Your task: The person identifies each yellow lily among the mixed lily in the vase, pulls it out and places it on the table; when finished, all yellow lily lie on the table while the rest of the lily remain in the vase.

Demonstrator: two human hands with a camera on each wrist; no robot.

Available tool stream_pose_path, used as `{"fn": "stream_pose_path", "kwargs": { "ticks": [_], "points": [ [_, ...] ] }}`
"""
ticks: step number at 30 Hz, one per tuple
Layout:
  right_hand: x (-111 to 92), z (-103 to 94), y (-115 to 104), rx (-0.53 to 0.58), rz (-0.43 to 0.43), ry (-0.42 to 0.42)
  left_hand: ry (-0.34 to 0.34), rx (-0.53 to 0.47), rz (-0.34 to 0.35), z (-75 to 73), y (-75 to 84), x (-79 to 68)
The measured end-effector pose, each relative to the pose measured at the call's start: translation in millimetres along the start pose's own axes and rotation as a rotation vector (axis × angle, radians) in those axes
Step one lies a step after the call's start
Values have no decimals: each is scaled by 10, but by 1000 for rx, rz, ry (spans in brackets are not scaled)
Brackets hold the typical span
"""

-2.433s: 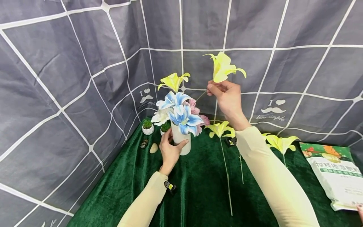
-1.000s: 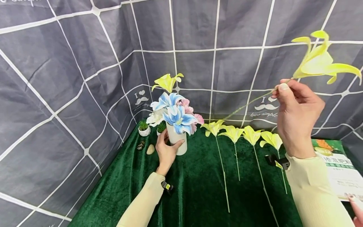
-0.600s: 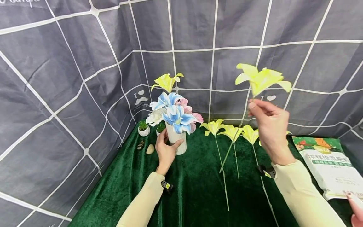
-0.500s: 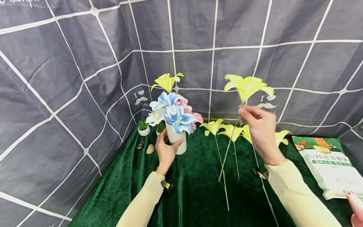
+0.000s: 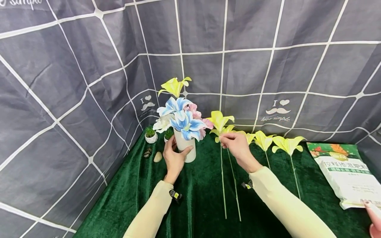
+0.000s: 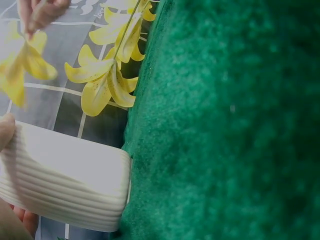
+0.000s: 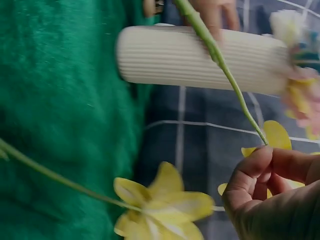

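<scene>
My left hand (image 5: 175, 160) holds the ribbed white vase (image 5: 189, 152) round its side, thumb across the front. Blue lilies (image 5: 186, 123), pink and white flowers and one tall yellow lily (image 5: 174, 86) fill the vase. To the right of it, my right hand (image 5: 238, 148) pinches a yellow lily (image 5: 219, 119) by its stem just under the bloom. The held stem (image 7: 220, 60) hangs down and crosses in front of the vase in the right wrist view. Behind the held bloom, another yellow lily (image 5: 229, 128) lies on the green cloth, partly hidden.
More yellow lilies (image 5: 288, 144) lie on the green velvet cloth (image 5: 205, 198) to the right. A white and green printed bag (image 5: 351, 178) is at the far right, with another person's fingers (image 5: 373, 213) beside it. Small potted plants (image 5: 151, 135) and stones (image 5: 158, 157) sit left of the vase.
My right hand first swung right and up with the yellow lily, then came back left and down beside the vase, its stem now hanging nearly straight. My left hand stays on the vase.
</scene>
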State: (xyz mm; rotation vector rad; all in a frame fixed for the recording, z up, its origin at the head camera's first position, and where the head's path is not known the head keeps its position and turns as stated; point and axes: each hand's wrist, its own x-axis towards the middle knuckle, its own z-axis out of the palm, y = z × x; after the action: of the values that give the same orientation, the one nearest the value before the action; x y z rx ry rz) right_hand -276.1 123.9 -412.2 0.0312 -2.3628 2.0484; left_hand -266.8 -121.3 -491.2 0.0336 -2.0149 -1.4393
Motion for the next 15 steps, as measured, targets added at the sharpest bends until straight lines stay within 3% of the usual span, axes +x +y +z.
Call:
{"fn": "stream_pose_path", "kwargs": {
  "ticks": [7, 15],
  "points": [
    [83, 266, 187, -125, 99, -36, -12, 23, -10, -7, 16, -5],
    [161, 467, 371, -231, 149, -34, -11, 19, -12, -5, 22, -3]
  ]
}}
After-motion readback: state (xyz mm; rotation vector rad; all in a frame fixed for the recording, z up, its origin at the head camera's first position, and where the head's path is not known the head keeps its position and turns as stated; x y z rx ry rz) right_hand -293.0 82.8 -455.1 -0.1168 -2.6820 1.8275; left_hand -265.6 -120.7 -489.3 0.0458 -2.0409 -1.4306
